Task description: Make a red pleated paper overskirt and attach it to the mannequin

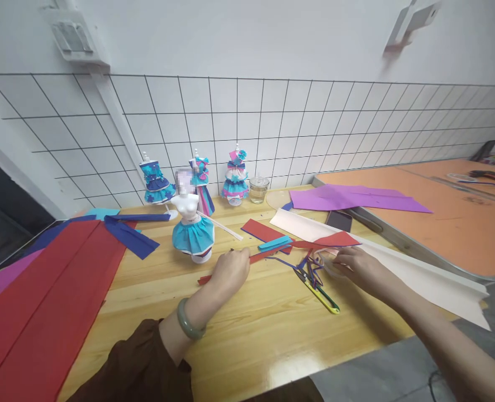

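My left hand [231, 271] is closed over a narrow red paper strip [266, 255], whose other end [204, 280] shows on the far side of my wrist. My right hand [362, 269] has its fingers pinched at the edge of a clear ring that looks like a tape roll [325, 261]; the fingertips are partly hidden. Between my hands lie yellow-and-green-handled scissors [318, 291] and tangled dark blue and red paper scraps [312, 268]. A folded light-blue paper piece [275, 243] rests on red paper [260, 230]. To the left stands a white mannequin [186, 205] in a light-blue pleated skirt [194, 234].
Several dressed mini mannequins [235, 178] and a glass cup [258, 190] line the wall. Long red paper [58, 301] covers the left side. A white paper strip [419, 273], purple paper [352, 198] and a dark phone-like object [338, 221] lie right, beside an orange-topped table [452, 223].
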Tool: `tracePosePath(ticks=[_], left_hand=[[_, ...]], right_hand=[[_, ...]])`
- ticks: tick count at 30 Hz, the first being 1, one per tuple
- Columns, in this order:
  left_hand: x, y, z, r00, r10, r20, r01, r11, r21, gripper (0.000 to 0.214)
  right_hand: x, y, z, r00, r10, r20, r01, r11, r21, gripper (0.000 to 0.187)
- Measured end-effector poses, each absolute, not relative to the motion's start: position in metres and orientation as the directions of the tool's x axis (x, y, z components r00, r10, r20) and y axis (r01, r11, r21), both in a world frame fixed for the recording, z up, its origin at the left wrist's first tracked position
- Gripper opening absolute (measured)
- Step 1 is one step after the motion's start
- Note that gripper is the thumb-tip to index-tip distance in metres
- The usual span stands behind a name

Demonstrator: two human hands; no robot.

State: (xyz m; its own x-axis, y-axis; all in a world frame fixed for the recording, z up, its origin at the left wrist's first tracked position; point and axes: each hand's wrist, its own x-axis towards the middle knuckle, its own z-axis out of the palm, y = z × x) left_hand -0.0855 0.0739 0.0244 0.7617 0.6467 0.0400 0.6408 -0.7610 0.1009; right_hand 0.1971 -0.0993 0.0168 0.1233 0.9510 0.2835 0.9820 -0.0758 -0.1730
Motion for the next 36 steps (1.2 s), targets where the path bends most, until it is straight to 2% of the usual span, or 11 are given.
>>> tracePosePath(ticks=[4, 7, 11, 14, 16, 18, 20, 22, 28, 32, 36], left_hand=[[-0.084, 0.078, 0.019, 0.730, 0.681, 0.057, 0.673, -0.731, 0.113, 0.028], [-0.083, 0.080, 0.017, 0.717, 0.693, 0.071, 0.682, -0.719, 0.132, 0.027], [-0.084, 0.080, 0.018, 0.709, 0.697, 0.105, 0.675, -0.714, 0.185, 0.029], [-0.085, 0.077, 0.024, 0.722, 0.671, 0.168, 0.631, -0.739, 0.236, 0.035], [-0.086, 0.073, 0.031, 0.734, 0.633, 0.247, 0.534, -0.762, 0.365, 0.037], [-0.085, 0.068, 0.037, 0.714, 0.622, 0.322, 0.323, -0.700, 0.637, 0.034], [-0.084, 0.064, 0.044, 0.697, 0.651, 0.302, 0.109, -0.513, 0.852, 0.032], [-0.083, 0.062, 0.049, 0.697, 0.670, 0.254, -0.033, -0.323, 0.946, 0.032], [-0.084, 0.066, 0.054, 0.741, 0.639, 0.208, -0.247, -0.028, 0.969, 0.026], [-0.085, 0.073, 0.057, 0.704, 0.658, 0.267, -0.322, -0.039, 0.946, 0.024], [-0.087, 0.079, 0.060, 0.665, 0.665, 0.338, -0.321, -0.154, 0.934, 0.016]], right_hand=[[0.191, -0.121, 0.047, 0.099, 0.994, 0.054, 0.946, -0.078, -0.313, 0.033], [0.179, -0.128, 0.064, 0.112, 0.994, 0.004, 0.908, -0.101, -0.407, 0.033], [0.161, -0.117, 0.066, 0.096, 0.947, 0.306, 0.894, 0.053, -0.444, 0.027], [0.148, -0.101, 0.059, 0.035, 0.839, 0.543, 0.928, 0.175, -0.330, 0.019], [0.139, -0.091, 0.055, -0.015, 0.800, 0.600, 0.951, 0.198, -0.240, 0.018], [0.131, -0.080, 0.054, -0.054, 0.783, 0.620, 0.962, 0.206, -0.177, 0.020], [0.121, -0.070, 0.053, -0.096, 0.772, 0.628, 0.964, 0.231, -0.136, 0.023], [0.113, -0.059, 0.053, -0.157, 0.764, 0.626, 0.954, 0.281, -0.102, 0.024], [0.092, -0.037, 0.049, -0.229, 0.737, 0.636, 0.909, 0.396, -0.131, 0.021], [0.089, -0.036, 0.047, -0.131, 0.620, 0.773, 0.850, 0.472, -0.235, 0.022], [0.088, -0.034, 0.051, 0.110, 0.667, 0.737, 0.822, 0.356, -0.445, 0.015]])
